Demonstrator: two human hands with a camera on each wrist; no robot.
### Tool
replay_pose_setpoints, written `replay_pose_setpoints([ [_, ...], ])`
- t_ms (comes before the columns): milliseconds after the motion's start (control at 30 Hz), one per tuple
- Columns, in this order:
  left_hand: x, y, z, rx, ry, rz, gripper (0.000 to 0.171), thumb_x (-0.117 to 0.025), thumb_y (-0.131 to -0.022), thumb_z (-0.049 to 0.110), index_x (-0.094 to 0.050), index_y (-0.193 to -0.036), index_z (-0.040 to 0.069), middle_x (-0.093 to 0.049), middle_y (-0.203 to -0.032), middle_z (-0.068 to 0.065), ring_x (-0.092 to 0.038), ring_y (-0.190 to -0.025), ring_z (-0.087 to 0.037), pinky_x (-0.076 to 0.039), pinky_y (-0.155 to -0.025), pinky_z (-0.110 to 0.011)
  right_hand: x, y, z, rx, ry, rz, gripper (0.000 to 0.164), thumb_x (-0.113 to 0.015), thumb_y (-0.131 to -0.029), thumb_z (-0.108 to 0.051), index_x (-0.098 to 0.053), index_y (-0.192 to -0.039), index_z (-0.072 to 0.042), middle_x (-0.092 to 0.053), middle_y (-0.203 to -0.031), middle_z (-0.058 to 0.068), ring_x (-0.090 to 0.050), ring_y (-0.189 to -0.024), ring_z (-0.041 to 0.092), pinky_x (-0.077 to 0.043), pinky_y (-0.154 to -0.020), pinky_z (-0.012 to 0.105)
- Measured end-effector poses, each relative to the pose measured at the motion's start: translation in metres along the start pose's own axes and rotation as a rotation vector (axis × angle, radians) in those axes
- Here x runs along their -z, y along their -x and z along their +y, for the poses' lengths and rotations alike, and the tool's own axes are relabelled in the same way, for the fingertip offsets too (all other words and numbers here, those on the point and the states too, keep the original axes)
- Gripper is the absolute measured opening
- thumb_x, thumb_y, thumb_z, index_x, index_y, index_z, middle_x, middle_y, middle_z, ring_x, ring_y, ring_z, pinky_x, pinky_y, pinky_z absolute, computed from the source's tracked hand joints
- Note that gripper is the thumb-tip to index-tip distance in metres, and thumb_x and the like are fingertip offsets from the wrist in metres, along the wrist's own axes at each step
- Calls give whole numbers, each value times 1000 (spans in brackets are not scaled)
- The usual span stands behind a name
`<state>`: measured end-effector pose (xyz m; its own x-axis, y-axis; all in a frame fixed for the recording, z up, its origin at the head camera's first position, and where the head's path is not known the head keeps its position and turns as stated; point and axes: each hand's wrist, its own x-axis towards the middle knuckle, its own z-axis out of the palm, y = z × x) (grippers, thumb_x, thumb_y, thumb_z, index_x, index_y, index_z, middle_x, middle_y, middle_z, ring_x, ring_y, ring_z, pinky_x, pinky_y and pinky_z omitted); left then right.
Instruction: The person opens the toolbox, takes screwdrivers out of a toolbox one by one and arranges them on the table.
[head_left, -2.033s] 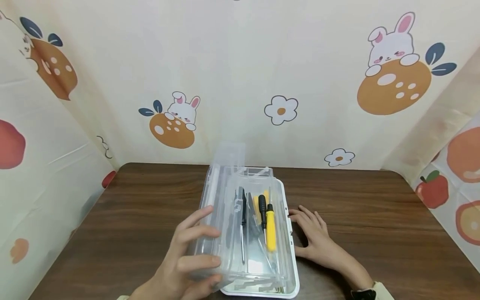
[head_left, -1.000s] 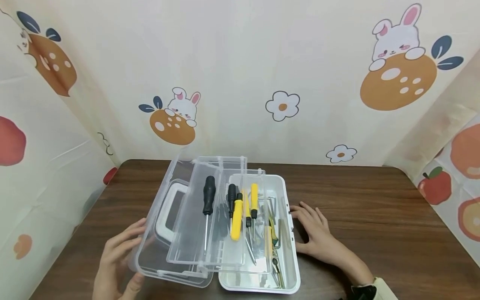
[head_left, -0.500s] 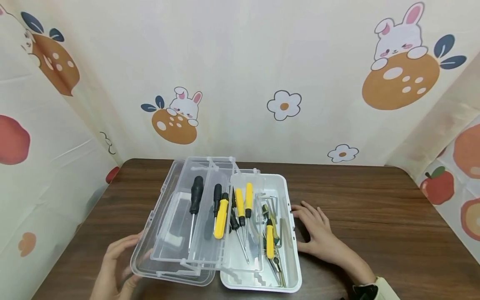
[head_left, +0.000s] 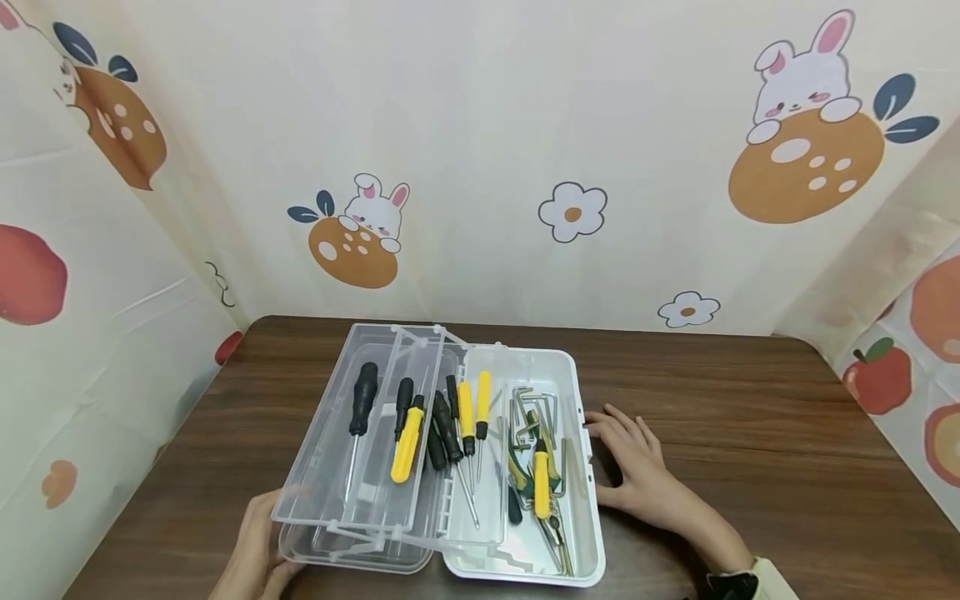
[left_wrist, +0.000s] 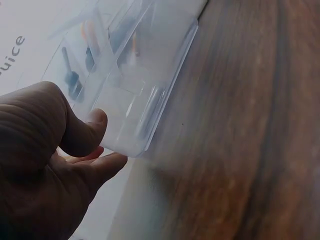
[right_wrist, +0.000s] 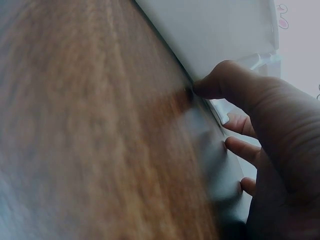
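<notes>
A white toolbox base stands on the table with its clear plastic lid swung out to the left. Two clear trays are fanned out above them. The trays carry black and yellow screwdrivers; hex keys, green-handled pliers and another yellow screwdriver lie in the base. My left hand pinches the lid's near left edge between thumb and fingers, partly hidden below it. My right hand rests on the table, fingertips and thumb touching the base's right side.
The brown wooden table spreads to both sides of the toolbox. A patterned curtain hangs along its back and sides. A dark watch is on my right wrist.
My left hand has swung the lid leftward and lowered it, and the trays have fanned out, uncovering the base's tools. Most recently the trays shifted left. My right hand has stayed at the base's side.
</notes>
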<state>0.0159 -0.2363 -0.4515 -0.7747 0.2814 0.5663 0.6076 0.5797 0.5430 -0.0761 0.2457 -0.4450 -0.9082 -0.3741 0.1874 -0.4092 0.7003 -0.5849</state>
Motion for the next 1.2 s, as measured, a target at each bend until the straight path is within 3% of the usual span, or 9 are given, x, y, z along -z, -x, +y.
replay_pose_setpoints([
  [167, 3, -2, -1, 13, -18, -44, 70, -70, -89, 13, -39, -146, -11, -29, -151, 17, -31, -136, 6, -21, -111, 0, 2, 0, 0, -6, 1, -1, 61, -88, -76, -45, -60, -126, -25, -56, -150, 15, -30, -149, 51, -8, -112, 81],
  [267, 6, -4, -3, 17, 4, -78, 98, -77, -58, -19, -38, -147, -10, -30, -150, 18, -31, -136, 7, -21, -111, 1, 3, -1, 1, -7, 8, -4, 62, -88, -76, -45, -60, -127, -25, -55, -151, 15, -30, -149, 51, -9, -112, 81],
  [333, 8, -6, -4, 14, 16, -109, 107, -80, -52, -25, -36, -148, -10, -30, -148, 17, -31, -135, 8, -21, -109, 1, 3, -1, 2, -8, 9, -3, 62, -89, -75, -45, -60, -126, -25, -55, -151, 15, -30, -149, 52, -9, -112, 81],
  [533, 27, -25, -12, 92, 127, -268, 112, -70, -58, -23, -29, -159, 3, -35, -151, 8, -30, -142, 5, -18, -115, -4, 3, 1, 3, -16, 6, 2, 60, -89, -75, -45, -61, -124, -24, -57, -149, 15, -31, -148, 52, -9, -111, 81],
  [633, 34, -41, -16, 188, 146, -280, 88, -65, -85, -3, -27, -163, 12, -36, -157, 9, -25, -145, 9, -14, -111, 0, 3, 1, 3, -20, 6, 1, 60, -89, -75, -45, -61, -124, -25, -57, -149, 15, -31, -148, 52, -9, -111, 81],
  [767, 35, -71, -19, 234, 107, -230, 69, -56, -103, 25, -27, -165, 18, -30, -166, -1, -16, -155, -10, -8, -131, -52, 3, 1, 4, -22, 0, -6, 59, -88, -76, -46, -61, -124, -26, -57, -149, 15, -30, -149, 51, -9, -112, 81],
  [867, 28, -94, -26, 252, 64, -218, 72, -59, -101, 19, -27, -166, 22, -26, -169, -16, -10, -159, -38, -7, -111, -87, 3, 1, 4, -20, 0, -5, 59, -88, -76, -46, -60, -124, -26, -57, -149, 15, -30, -149, 51, -9, -112, 81],
  [1000, 9, -111, -43, 270, 3, -225, 74, -61, -102, 24, -26, -166, 19, -24, -169, -26, -12, -155, -57, -2, -113, -87, 2, 1, 3, -8, 2, -3, 60, -88, -76, -45, -61, -124, -25, -57, -149, 16, -31, -148, 52, -9, -112, 81],
  [1200, -18, -105, -84, 334, 73, -260, 74, -59, -104, 30, -21, -168, 21, -25, -169, -29, -15, -155, -57, 5, -109, -89, 1, 0, 0, -13, -12, -18, 59, -87, -78, -45, -61, -126, -24, -55, -151, 16, -30, -150, 51, -7, -113, 80],
])
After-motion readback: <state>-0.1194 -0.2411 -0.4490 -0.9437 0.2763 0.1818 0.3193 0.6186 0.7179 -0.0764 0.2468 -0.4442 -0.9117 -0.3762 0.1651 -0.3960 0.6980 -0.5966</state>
